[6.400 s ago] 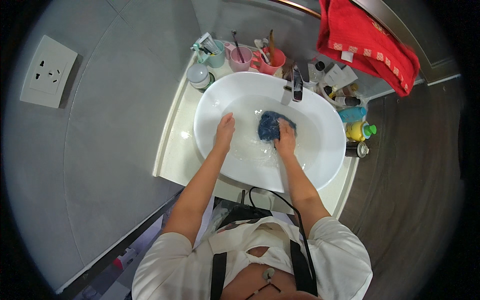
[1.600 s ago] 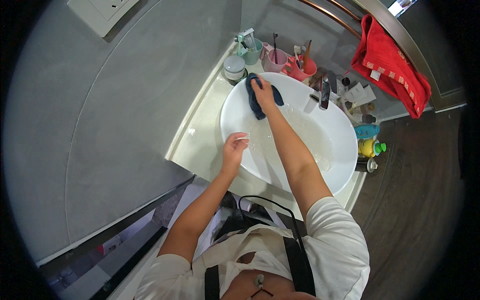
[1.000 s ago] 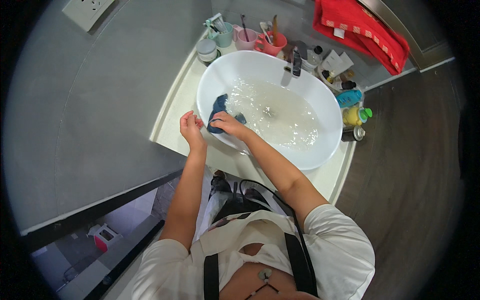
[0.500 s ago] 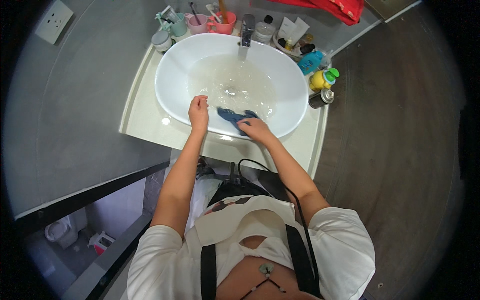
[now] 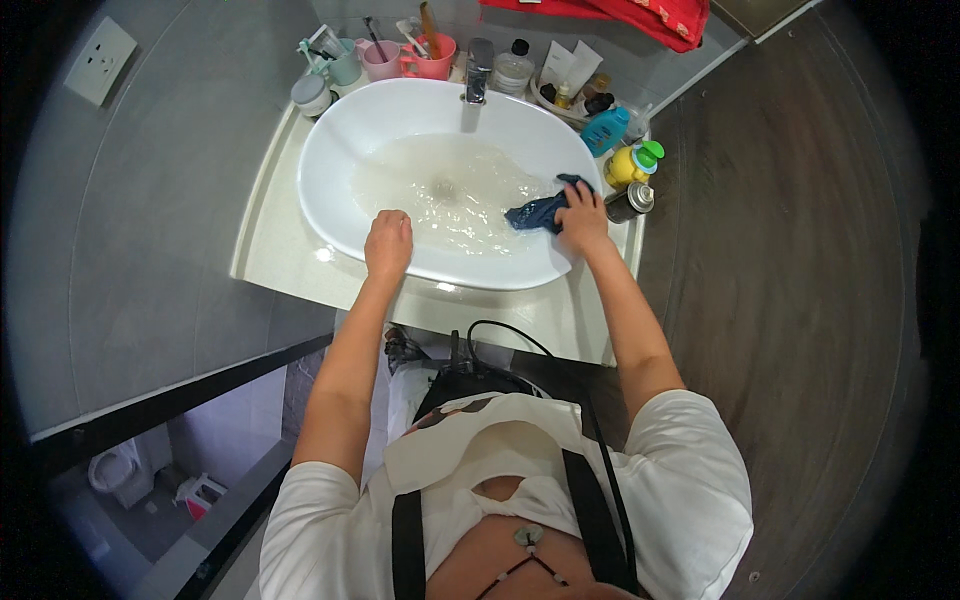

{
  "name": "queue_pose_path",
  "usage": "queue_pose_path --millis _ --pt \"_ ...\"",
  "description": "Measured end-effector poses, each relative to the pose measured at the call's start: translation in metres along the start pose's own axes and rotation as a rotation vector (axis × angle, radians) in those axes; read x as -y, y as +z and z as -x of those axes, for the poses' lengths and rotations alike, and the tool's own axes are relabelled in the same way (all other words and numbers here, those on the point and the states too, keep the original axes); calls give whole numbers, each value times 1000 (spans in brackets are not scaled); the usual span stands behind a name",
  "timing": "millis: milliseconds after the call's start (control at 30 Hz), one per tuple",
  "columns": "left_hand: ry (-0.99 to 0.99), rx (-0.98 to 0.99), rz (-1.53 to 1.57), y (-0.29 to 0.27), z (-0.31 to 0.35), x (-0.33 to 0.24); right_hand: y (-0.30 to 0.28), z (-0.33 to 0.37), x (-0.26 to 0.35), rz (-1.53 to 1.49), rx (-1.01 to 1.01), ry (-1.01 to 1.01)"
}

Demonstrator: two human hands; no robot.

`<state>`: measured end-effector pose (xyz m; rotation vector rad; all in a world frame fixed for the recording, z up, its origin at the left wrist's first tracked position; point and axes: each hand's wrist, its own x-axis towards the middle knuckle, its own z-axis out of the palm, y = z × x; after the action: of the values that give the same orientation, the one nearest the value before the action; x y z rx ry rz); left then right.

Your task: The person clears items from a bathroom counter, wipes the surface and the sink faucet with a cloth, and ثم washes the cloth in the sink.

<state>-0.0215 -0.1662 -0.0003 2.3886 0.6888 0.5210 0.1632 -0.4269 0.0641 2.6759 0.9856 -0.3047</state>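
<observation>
Cloth [image 5: 535,213], dark blue and soaked-looking, lies bunched against the right-hand wall of the white basin [image 5: 328,200], one end trailing in the water [image 5: 420,165]. From where I stand, the right hand [image 5: 582,217] has it under a loosely spread grip, fingers draped over the top; whether they also hook beneath, I can't tell. The left hand [image 5: 389,242] is curled at the basin's near edge, no object showing in it, though its palm is out of my sight. I'd expect the cloth to be limp, heavier for the water, a bit slippery and hardly fragile; a gathered handful at its middle should hold better than one thin corner. Its folded underside is hidden, glints blur the drain [image 5: 443,188], and the red towel [image 5: 610,16] is cut off above.
</observation>
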Motion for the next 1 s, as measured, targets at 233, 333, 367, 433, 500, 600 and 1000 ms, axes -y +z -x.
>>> queue_pose_path --millis 233,333,367,433,500,600,1000 --pt "-27 -13 -107 1 -1 -6 16 -65 -18 12 -150 -68" --pt "19 44 -129 -5 -5 -11 23 -79 -2 -1 -97 -105" --pt "-22 127 -145 -8 -6 -15 31 -83 4 -10 -113 -112" --pt "-11 -3 -151 -5 -3 -13 38 -91 21 -28 -101 -124" --pt "-21 -53 -154 -3 -5 -12 41 -93 40 -119 -62 -134" --pt "-43 -9 -160 -3 -3 -15 63 -99 59 -199 0 -167" --pt "36 -63 -160 3 -3 -8 7 -125 14 135 81 -498"
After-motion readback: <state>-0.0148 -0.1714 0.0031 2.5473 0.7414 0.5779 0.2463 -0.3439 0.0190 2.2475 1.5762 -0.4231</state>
